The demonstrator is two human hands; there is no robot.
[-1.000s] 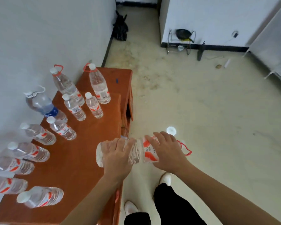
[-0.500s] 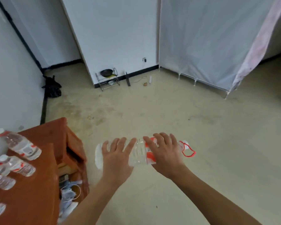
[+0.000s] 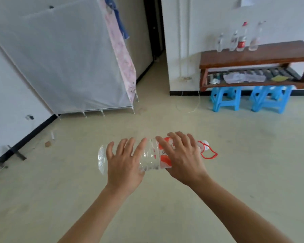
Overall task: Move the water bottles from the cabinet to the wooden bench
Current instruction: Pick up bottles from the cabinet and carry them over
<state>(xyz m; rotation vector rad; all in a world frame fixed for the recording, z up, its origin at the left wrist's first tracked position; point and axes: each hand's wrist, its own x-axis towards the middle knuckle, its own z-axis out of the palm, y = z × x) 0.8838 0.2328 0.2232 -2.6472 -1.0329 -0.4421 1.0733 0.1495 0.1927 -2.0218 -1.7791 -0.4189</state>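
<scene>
Two hands share one load: the left hand (image 3: 125, 165) and right hand (image 3: 182, 162) grasp a water bottle (image 3: 150, 159), fingers (image 3: 178, 139) draped over its top and thumbs hidden beneath, probably because it is bulky. It hangs above the floor (image 3: 244, 163), long axis sideways, base left, cap (image 3: 204, 143) right. Well beyond, the wooden bench (image 3: 253, 57) carries four upright bottles (image 3: 241, 39).

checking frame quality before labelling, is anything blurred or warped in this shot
Head view: left hand, right hand and the water bottle they hold are fairly sharp; the bottles on the wooden bench look soft and smeared; wide-angle distortion leans the wardrobe; light is even.
</scene>
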